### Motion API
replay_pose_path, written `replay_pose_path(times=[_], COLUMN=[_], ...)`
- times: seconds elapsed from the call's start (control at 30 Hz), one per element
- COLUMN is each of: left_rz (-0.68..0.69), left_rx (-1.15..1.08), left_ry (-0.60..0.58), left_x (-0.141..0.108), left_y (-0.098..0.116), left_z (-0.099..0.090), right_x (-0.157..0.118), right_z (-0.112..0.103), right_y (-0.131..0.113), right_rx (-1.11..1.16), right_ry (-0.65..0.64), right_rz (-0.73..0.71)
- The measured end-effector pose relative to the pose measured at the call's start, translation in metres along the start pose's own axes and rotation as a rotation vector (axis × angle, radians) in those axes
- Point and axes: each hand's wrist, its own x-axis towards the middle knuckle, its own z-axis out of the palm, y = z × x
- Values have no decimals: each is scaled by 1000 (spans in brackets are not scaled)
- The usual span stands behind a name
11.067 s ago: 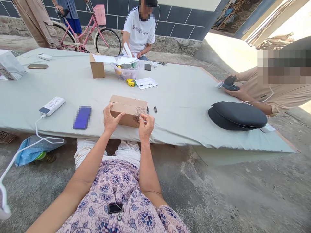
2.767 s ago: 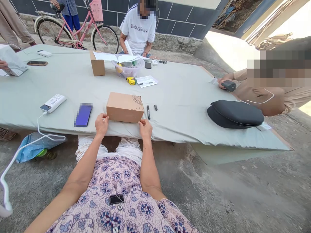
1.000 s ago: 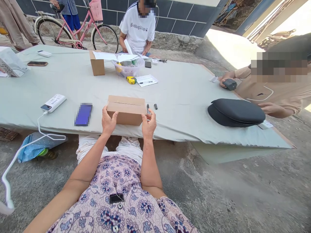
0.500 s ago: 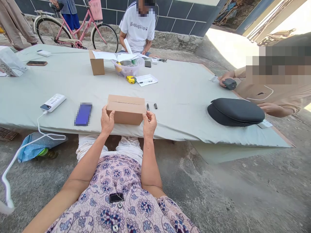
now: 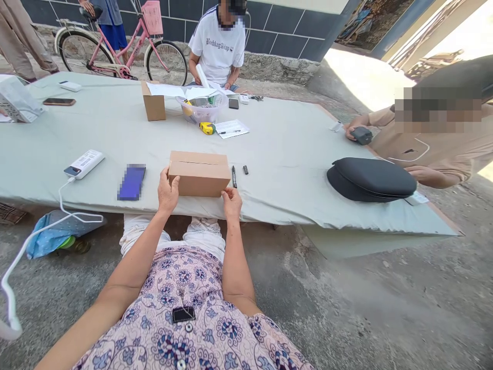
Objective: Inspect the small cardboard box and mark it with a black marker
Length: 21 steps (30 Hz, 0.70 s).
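Observation:
A closed brown cardboard box [image 5: 198, 174] lies on the cloth-covered table [image 5: 277, 149] in front of me. My left hand [image 5: 168, 192] grips its left end, thumb on the near face and fingers along the side. At the lower right corner, the thumb and fingers of my right hand [image 5: 231, 203] pinch the box's edge. Just right of the box lie a black marker [image 5: 234, 177] and its separate cap [image 5: 245, 169]. A phone with a blurred blue screen [image 5: 132, 182] rests to the left of my left hand.
A white power bank [image 5: 83, 164] with a cable sits at left. Farther back are a plastic basket [image 5: 202, 113], a yellow tape measure [image 5: 207, 128], a paper with a pen [image 5: 232, 129] and an open carton [image 5: 155, 106]. A black case [image 5: 372, 179] lies at right, near a seated person.
My right hand has slid down from the box's upper right side to its lower right corner, uncovering more of the marker. My left hand keeps its hold on the left end.

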Motion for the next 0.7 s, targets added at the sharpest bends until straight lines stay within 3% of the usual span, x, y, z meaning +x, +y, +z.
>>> replay_pose_path(times=[0.23,0.43,0.7], left_rz=[-79,-233,-230], left_rx=[-97,41,169], left_ry=[21,-16,-3], left_x=[-3,-4,-7], left_y=[-16,-35,-42], left_z=[1,-2,-3], right_x=[-2,-1,-2], right_z=[1,4,3], right_y=[5,5,6], right_rx=[-168,-277,-273], right_ry=[-22,-29,-24], right_rz=[-3,6,-4])
